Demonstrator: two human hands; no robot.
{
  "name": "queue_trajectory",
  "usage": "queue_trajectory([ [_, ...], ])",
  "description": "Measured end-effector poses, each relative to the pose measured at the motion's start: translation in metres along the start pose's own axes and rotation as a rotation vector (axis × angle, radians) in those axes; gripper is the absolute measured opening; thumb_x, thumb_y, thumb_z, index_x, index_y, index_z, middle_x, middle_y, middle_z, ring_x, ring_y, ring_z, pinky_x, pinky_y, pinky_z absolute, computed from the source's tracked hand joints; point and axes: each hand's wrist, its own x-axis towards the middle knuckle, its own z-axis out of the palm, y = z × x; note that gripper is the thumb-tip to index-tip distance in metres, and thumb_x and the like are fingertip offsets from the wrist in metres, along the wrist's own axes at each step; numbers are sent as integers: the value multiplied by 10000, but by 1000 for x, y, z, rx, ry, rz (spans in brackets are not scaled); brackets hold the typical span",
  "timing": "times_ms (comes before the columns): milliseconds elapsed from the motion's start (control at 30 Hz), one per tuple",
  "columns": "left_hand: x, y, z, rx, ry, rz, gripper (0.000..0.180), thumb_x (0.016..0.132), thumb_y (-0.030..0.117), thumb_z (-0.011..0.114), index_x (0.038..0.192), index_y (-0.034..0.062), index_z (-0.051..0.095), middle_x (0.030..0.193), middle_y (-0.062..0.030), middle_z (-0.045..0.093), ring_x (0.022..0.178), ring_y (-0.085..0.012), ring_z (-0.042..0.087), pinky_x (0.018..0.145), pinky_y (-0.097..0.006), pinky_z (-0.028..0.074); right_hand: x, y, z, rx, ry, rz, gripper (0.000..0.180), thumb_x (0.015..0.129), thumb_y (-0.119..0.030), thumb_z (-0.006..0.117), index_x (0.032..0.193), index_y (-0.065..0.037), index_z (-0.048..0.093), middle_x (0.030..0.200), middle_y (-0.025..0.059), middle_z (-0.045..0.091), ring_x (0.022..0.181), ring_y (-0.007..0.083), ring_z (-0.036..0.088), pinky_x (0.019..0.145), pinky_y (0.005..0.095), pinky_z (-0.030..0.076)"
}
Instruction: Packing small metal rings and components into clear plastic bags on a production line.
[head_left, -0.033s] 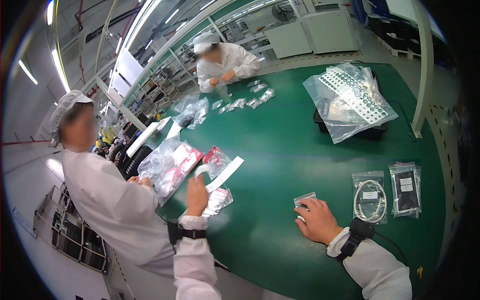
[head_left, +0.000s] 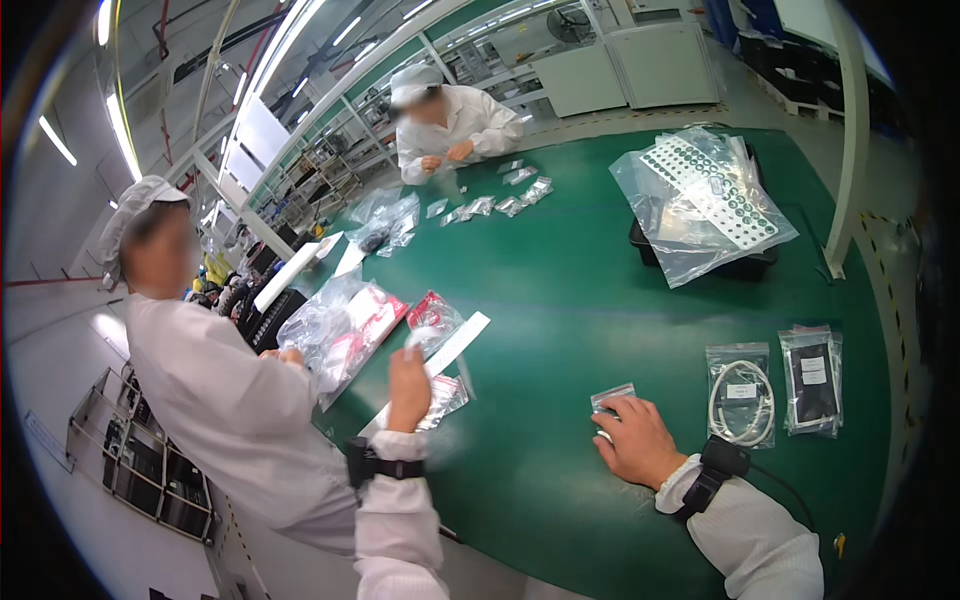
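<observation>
small clear bag | under right hand | on green table

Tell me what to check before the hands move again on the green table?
1. Right hand rests on the small clear bag: ok.
2. Left hand is raised over the table; what it pinches: cannot tell.
3. Bag with the white cable lies apart from the right hand: ok.
4. Bag with the black part lies flat beside it: ok.
5. Green table bare between the hands: ok.
</observation>
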Motion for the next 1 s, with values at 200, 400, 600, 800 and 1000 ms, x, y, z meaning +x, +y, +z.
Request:
queue_trajectory([
  [200, 6, 172, 83, -269, -74, -638, 560, 1011, 384, 526, 1344, -63, 481, 1243, -326, 523, 1159, -474, 536, 986, -535, 431, -2, 2, 3, -28, 42, 3, 332, 828, -172, 737, 1132, -56, 669, 1249, 137, 598, 1194, 335, 550, 1040, 454, 413],
  [400, 25, 158, 59, -508, -14, -712, 616, 1021, 435, 509, 1354, -79, 443, 1268, -339, 501, 1181, -490, 516, 1021, -519, 420, 0, -3, 1, 5, 31, 15, 306, 861, -178, 701, 1134, -44, 667, 1224, 155, 600, 1181, 345, 544, 1046, 463, 401],
  [600, 61, 151, 11, -765, 774, -677, 617, 1043, 423, 499, 1343, -110, 417, 1249, -351, 498, 1201, -493, 490, 1048, -499, 385, 2, 0, 1, -13, 43, 17, 307, 855, -181, 706, 1124, -37, 669, 1215, 157, 600, 1179, 344, 545, 1042, 466, 403],
  [800, -2, 184, 67, -174, -296, -695, 981, 894, 578, 657, 1489, -94, 261, 1464, -309, 384, 1337, -463, 412, 1085, -546, 337, -1, 2, 1, -26, 41, 30, 325, 824, -160, 732, 1120, -50, 657, 1217, 144, 592, 1189, 348, 545, 1036, 461, 411],
  [1000, -15, 165, 66, -247, -255, -671, 877, 893, 513, 682, 1535, 31, 331, 1517, -251, 384, 1379, -443, 381, 1106, -579, 307, 0, 0, -1, -14, 47, 11, 316, 850, -176, 707, 1131, -39, 661, 1203, 149, 593, 1180, 341, 544, 1047, 463, 397],
])
